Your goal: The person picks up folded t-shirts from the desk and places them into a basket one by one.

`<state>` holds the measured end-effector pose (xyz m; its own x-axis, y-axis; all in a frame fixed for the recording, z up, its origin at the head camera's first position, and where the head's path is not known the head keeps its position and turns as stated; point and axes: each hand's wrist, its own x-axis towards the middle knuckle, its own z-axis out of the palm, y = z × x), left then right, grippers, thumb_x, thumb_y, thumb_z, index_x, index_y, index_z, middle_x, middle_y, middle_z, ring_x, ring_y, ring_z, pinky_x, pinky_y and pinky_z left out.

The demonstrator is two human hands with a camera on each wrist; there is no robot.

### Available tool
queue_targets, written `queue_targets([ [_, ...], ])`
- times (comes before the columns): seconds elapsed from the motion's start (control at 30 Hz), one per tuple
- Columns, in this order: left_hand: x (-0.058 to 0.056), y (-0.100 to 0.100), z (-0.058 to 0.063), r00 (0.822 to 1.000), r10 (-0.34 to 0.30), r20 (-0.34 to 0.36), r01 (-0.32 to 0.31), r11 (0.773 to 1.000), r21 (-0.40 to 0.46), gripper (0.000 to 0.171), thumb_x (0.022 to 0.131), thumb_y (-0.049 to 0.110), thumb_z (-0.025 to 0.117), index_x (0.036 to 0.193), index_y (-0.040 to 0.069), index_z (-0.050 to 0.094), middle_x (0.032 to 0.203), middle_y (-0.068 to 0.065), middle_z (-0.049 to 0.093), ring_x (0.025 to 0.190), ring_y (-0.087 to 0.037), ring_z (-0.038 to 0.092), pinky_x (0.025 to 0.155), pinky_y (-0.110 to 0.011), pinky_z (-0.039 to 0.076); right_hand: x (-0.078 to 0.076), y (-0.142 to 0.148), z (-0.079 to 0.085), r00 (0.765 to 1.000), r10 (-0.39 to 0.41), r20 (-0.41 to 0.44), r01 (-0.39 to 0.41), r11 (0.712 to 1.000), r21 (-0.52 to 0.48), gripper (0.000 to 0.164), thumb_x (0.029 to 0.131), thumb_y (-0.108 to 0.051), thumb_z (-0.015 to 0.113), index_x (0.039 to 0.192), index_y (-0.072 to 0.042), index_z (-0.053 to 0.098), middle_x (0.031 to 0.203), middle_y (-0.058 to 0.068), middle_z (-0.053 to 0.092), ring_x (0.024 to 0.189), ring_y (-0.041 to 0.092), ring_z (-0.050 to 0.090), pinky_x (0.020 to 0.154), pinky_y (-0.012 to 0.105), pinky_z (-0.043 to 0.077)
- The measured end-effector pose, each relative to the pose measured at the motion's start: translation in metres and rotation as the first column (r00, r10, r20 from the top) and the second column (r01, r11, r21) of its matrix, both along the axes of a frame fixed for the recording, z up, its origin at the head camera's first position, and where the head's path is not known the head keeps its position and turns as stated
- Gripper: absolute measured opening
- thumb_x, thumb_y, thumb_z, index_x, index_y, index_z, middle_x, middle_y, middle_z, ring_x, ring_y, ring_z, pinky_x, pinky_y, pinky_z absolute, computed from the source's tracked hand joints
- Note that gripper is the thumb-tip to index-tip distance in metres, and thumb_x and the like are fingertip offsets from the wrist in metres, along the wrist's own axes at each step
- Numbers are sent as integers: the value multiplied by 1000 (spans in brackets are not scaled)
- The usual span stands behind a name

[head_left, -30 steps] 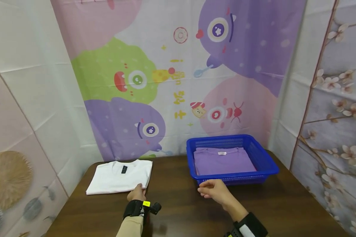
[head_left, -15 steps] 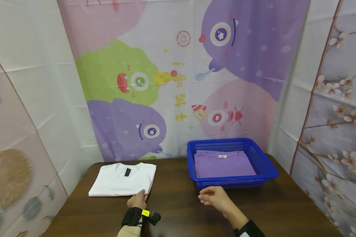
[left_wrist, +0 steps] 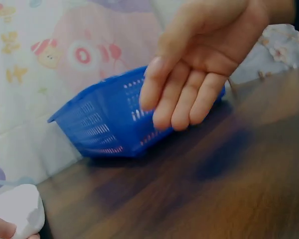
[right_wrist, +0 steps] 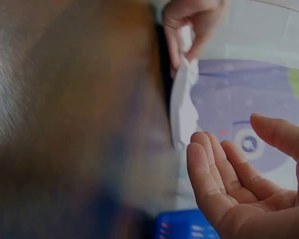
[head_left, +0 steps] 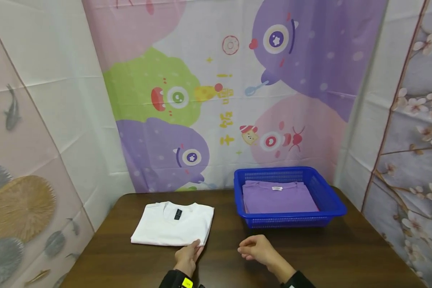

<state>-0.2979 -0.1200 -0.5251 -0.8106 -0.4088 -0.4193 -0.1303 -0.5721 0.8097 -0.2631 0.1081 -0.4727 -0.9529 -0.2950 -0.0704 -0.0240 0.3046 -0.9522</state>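
Note:
My left hand point(head_left: 188, 256) pinches the near right corner of a folded white T-shirt point(head_left: 173, 228), thumb on top and fingers beneath. The shirt has a dark neck label and lies on the left half of the table. In the right wrist view the left hand point(right_wrist: 194, 25) grips the edge of the white T-shirt point(right_wrist: 183, 109). My right hand point(head_left: 261, 252) hovers above the table in front of the blue basket point(head_left: 295, 220), holding nothing. Seen in the right wrist view, the right hand point(right_wrist: 249, 189) has relaxed fingers and its thumb apart from them.
Inside the blue plastic basket lies a folded purple T-shirt point(head_left: 279, 198) with a white neck label. Both stand on a dark wooden table point(head_left: 227, 224). A cartoon-printed curtain point(head_left: 216, 100) hangs behind, with patterned curtains on either side.
The left hand has drawn the white T-shirt to the right and slightly nearer, towards the right hand. My right hand hovers in front of the basket throughout; the head view has shifted a little.

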Motion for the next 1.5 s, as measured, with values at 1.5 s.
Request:
queue_targets([
  [1.5,-11,-164,17,926,290,244,-204,924,-324,7,78,-10,60,76,-5,56,45,5,46,36,-3,51,45,-17,51,-47,-148,-47,782,-241,575,514,771,-377,22,82,15,59,101,20,50,73,23,71,66,24,72,69,30,61],
])
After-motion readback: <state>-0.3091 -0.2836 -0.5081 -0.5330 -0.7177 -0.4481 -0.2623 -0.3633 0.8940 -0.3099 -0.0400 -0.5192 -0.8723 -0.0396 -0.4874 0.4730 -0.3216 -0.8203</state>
